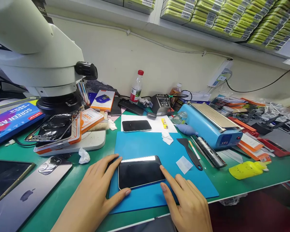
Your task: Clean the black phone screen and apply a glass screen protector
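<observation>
Nearest, the left hand point(96, 190) lies spread open at the left end of the phone point(139, 171), thumb along its near edge and fingers curled round the far-left corner. The right hand point(186, 199) is loosely open too, its index fingertip pressing the phone's right end, nothing gripped. The phone rests screen up on the blue mat point(159, 196), long axis running left to right, bracketed by both hands, each about equally close. Farther off lie a black spatula point(189, 151), a second phone point(136, 125) on white paper, then the microscope point(38, 51) at far left.
</observation>
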Tool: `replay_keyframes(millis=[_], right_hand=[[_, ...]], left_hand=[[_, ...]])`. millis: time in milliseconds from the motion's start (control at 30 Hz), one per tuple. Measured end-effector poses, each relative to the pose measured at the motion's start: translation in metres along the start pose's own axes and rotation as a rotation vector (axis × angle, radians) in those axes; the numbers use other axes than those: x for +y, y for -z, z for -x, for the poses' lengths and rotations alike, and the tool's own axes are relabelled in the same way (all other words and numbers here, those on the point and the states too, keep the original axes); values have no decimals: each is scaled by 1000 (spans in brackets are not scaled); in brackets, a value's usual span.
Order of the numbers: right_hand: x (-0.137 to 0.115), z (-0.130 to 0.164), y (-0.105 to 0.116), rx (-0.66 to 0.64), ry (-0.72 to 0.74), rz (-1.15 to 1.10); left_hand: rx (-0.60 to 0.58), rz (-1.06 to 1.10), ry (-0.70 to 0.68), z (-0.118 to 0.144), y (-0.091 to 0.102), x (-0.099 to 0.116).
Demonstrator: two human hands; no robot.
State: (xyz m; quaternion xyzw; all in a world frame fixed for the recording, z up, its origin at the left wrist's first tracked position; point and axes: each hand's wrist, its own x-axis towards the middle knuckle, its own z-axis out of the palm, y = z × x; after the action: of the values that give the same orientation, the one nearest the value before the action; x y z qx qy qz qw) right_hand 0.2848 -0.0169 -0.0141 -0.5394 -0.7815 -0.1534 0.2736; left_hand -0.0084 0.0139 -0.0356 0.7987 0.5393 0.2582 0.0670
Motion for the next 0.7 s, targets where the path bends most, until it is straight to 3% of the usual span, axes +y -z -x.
replay_keyframes(millis=[333, 567, 700], right_hand=[[-16, -11, -5, 9, 0, -29], [-8, -16, -4, 50, -127, -34], [-12, -15, -6, 48, -122, -29]], left_hand=[[28, -7, -38, -3, -1, 0], [12, 2, -15, -1, -1, -2], [-14, 32, 3, -3, 2, 1]])
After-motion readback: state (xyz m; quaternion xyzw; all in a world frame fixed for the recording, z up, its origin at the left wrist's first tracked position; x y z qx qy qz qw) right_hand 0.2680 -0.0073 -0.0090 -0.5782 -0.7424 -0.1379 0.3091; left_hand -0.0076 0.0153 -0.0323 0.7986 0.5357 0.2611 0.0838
